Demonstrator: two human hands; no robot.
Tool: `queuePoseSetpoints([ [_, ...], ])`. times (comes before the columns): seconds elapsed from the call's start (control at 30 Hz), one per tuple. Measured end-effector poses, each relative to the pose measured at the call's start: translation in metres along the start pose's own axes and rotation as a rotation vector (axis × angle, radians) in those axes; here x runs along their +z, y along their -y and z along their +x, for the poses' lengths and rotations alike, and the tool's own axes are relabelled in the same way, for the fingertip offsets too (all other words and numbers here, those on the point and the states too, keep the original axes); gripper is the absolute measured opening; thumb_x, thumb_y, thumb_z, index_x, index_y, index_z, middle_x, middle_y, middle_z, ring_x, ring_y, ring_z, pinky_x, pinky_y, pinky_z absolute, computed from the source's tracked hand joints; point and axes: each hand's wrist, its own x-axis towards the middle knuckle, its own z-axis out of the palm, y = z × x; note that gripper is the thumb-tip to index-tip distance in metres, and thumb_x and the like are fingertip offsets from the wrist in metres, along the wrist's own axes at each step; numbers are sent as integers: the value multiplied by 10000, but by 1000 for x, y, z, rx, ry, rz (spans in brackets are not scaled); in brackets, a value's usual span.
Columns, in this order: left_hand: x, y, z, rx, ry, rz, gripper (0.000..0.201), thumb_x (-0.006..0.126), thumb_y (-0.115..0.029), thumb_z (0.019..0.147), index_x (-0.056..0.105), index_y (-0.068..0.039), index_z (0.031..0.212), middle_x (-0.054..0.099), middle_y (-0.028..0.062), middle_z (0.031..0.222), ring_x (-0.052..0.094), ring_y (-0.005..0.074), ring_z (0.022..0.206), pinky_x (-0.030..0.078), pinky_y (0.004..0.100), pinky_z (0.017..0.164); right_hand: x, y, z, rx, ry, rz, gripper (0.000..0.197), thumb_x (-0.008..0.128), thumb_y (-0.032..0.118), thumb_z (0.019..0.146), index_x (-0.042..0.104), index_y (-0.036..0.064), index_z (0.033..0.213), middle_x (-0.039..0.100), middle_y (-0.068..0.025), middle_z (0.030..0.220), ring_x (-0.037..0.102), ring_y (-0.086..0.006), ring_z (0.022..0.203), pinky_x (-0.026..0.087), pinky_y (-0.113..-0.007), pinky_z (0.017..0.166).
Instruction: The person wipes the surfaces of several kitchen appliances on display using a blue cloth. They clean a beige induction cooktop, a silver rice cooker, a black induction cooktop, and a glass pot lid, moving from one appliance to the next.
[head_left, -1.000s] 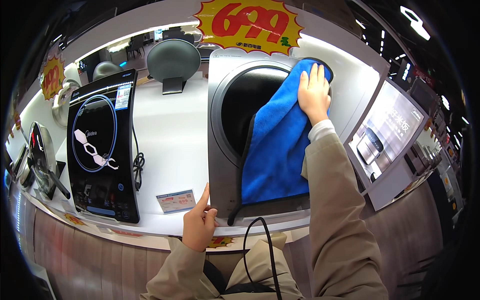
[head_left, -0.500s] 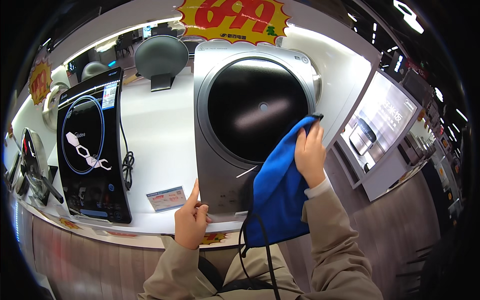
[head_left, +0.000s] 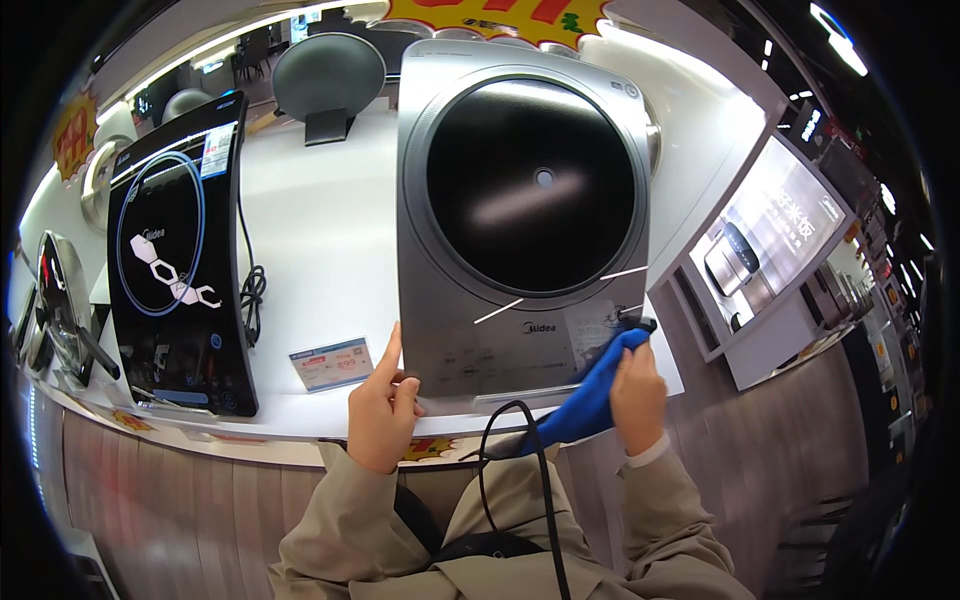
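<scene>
In front of me stands a grey induction cooktop with a round black glass plate, tilted up on the white display shelf. My left hand is at its lower left corner, index finger stretched up along the edge and thumb apart; it seems to touch the cooktop without wrapping round it. At the lower right corner my right hand is closed on a blue cloth with a dark edge. The cloth hangs bunched toward the left, across the cooktop's front edge. A black cord loops up in front of my lap.
To the left leans a black cooktop with a blue ring, its cable beside it. A price card lies between the two cooktops. Behind stands a round grey pan on a holder. A lit poster panel is at the right.
My right hand has drawn the blue cloth down from the round plate to the lower right corner, uncovering the lower panel. My left hand stays at the left corner. The view has shifted slightly.
</scene>
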Motion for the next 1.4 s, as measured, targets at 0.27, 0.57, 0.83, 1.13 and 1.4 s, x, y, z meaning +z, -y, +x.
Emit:
queuePoseSetpoints([
  [0.27,-4,0,-2,41,-6,83,673,503,80,922,366,-119,1551,601,64,774,581,90,604,512,245,590,-108,96,93,-366,-605,235,289,589,26,966,599,-57,1242,685,-193,1053,682,-320,912,531,-364,810],
  [0.57,1,9,0,143,-44,79,730,626,32,866,391,-154,1531,584,228,790,586,418,722,468,470,676,7,221,142,-1218,-134,397,365,654,-48,794,629,9,1153,572,-147,1136,558,-352,1114,455,-432,977],
  [0.83,8,21,-2,165,-110,77,582,629,-46,885,467,-67,1443,605,216,819,608,413,779,492,475,707,-26,220,103,-1509,359,79,441,645,151,839,614,21,1260,603,-150,1252,546,-315,1219,407,-468,1070],
  [1.13,10,17,-5,137,-128,83,425,645,-63,888,547,-9,1298,612,190,815,611,388,776,486,460,686,-26,287,258,-1403,189,-28,291,550,232,947,604,47,730,593,-133,718,575,-330,783,445,-424,813],
  [1.4,6,16,-5,141,-182,124,300,647,-59,884,602,29,1168,632,192,839,614,389,780,486,448,684,-12,300,328,-1182,-249,-126,363,506,305,981,676,13,847,651,-173,830,616,-355,888,480,-448,866],
])
